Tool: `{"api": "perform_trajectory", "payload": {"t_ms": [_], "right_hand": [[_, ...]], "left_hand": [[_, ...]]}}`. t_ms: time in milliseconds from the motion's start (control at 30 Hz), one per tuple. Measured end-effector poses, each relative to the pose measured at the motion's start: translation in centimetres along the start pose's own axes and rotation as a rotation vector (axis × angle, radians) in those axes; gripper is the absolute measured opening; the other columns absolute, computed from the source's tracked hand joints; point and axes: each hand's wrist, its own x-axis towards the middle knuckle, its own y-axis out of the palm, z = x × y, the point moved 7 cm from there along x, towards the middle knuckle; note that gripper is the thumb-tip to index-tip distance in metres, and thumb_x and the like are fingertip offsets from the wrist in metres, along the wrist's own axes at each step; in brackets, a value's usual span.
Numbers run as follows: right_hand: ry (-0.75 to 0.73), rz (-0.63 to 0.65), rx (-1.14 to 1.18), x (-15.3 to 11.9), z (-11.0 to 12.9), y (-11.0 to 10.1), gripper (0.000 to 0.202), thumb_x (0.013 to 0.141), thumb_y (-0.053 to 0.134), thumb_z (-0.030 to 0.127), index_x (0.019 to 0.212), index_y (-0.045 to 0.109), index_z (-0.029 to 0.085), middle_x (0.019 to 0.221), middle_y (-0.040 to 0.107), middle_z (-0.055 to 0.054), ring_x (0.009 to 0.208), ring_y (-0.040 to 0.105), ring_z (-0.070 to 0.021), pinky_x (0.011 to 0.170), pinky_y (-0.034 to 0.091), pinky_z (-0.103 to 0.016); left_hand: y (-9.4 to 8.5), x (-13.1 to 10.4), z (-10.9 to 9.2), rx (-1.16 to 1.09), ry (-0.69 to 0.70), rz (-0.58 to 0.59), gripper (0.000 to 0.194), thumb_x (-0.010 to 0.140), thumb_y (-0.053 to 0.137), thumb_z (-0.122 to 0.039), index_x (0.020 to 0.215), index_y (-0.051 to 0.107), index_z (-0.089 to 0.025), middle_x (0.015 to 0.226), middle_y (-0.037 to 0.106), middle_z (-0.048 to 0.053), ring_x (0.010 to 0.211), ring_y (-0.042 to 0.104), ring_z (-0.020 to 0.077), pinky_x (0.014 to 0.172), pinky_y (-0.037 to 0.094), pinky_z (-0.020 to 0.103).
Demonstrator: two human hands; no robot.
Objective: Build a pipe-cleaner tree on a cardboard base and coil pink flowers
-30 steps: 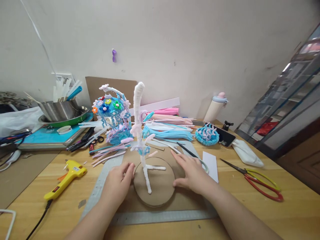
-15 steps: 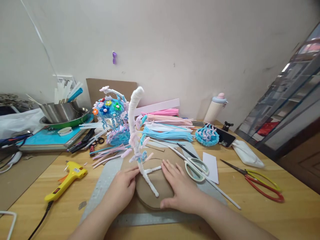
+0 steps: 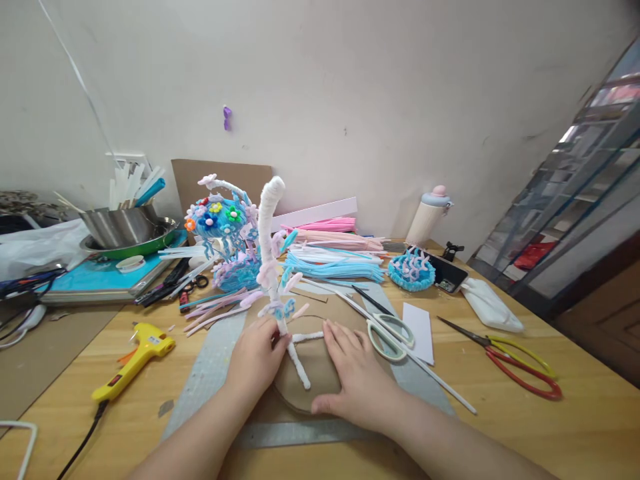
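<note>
A tall white stem wrapped in pipe cleaner [image 3: 271, 220] stands on a round cardboard disc [image 3: 320, 380], its fuzzy white feet spread across the disc. Pink and blue fuzzy flowers [image 3: 280, 309] ring its lower part. My left hand [image 3: 257, 350] is closed at the stem's base, thumb and fingers pinching it just above the feet. Spread flat on the disc's right side, my right hand [image 3: 357, 373] is open, its fingertips beside the end of one foot. Beneath the disc lie more cardboard and a grey cutting mat [image 3: 195, 380].
A yellow glue gun [image 3: 131, 360] lies at left. Pale-handled scissors [image 3: 390, 337] and red-and-yellow-handled scissors [image 3: 520, 367] lie at right. Behind are pipe-cleaner bundles [image 3: 340, 257], a blue fuzzy basket [image 3: 411, 270], a flower-covered jellyfish-like piece [image 3: 220, 220], a bottle [image 3: 427, 217] and a phone [image 3: 450, 275].
My left hand has moved from the disc's edge up and inward and now grips the stem's base. The stem has shifted slightly. My right hand stays flat on the disc.
</note>
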Motion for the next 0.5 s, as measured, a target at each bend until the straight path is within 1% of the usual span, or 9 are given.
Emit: {"api": "perform_trajectory", "payload": {"t_ms": [100, 167, 200, 300, 400, 500], "right_hand": [[0.009, -0.143, -0.004, -0.2, 0.0, -1.1, 0.09, 0.078, 0.045, 0.069, 0.145, 0.022, 0.015, 0.14, 0.039, -0.017, 0.123, 0.035, -0.0354, 0.101, 0.023, -0.055], [0.023, -0.206, 0.027, -0.2, -0.5, -1.5, 0.072, 0.087, 0.036, 0.059, 0.144, 0.025, 0.016, 0.132, 0.047, -0.015, 0.116, 0.041, -0.0319, 0.096, 0.029, -0.052], [0.03, -0.224, 0.049, -0.1, -0.8, -1.6, 0.066, 0.09, 0.034, 0.056, 0.144, 0.026, 0.017, 0.13, 0.048, -0.014, 0.114, 0.043, -0.0303, 0.095, 0.031, -0.05], [0.037, -0.232, 0.109, 0.5, -1.8, -1.7, 0.056, 0.092, 0.033, 0.05, 0.139, 0.035, 0.019, 0.132, 0.048, -0.011, 0.116, 0.042, -0.0276, 0.096, 0.032, -0.045], [0.03, -0.218, 0.145, 0.9, -2.2, -1.5, 0.049, 0.093, 0.034, 0.047, 0.131, 0.047, 0.021, 0.131, 0.05, -0.009, 0.117, 0.043, -0.0265, 0.097, 0.031, -0.042], [0.028, -0.228, 0.163, 1.0, -2.3, -1.5, 0.045, 0.093, 0.036, 0.046, 0.128, 0.051, 0.022, 0.129, 0.052, -0.007, 0.116, 0.044, -0.0256, 0.096, 0.032, -0.041]], "left_hand": [[0.5, 1.5, 0.0, -0.012, 0.036, 0.041, 0.011, 0.079, 0.056, -0.024, 0.07, 0.061, -0.021, 0.073, 0.063, 0.001, 0.073, 0.056, 0.0186, 0.066, 0.038, 0.028], [0.9, 2.5, 0.1, -0.022, 0.048, 0.07, 0.01, 0.078, 0.058, -0.023, 0.07, 0.063, -0.022, 0.074, 0.064, 0.001, 0.073, 0.057, 0.0178, 0.067, 0.038, 0.027], [1.2, 3.0, 0.2, -0.026, 0.05, 0.084, 0.009, 0.077, 0.059, -0.024, 0.07, 0.063, -0.021, 0.074, 0.064, 0.0, 0.073, 0.057, 0.0174, 0.066, 0.038, 0.027], [1.9, 4.1, 0.6, -0.031, 0.049, 0.13, 0.008, 0.076, 0.062, -0.026, 0.07, 0.064, -0.021, 0.073, 0.064, -0.001, 0.07, 0.057, 0.0157, 0.063, 0.039, 0.025], [2.5, 4.7, 1.0, -0.019, 0.04, 0.174, 0.013, 0.076, 0.063, -0.03, 0.07, 0.062, -0.018, 0.071, 0.062, -0.001, 0.065, 0.055, 0.0136, 0.062, 0.041, 0.026], [2.7, 4.8, 1.3, -0.003, 0.035, 0.19, 0.017, 0.078, 0.063, -0.031, 0.073, 0.061, -0.015, 0.072, 0.061, -0.001, 0.065, 0.055, 0.0129, 0.064, 0.042, 0.028]]}}
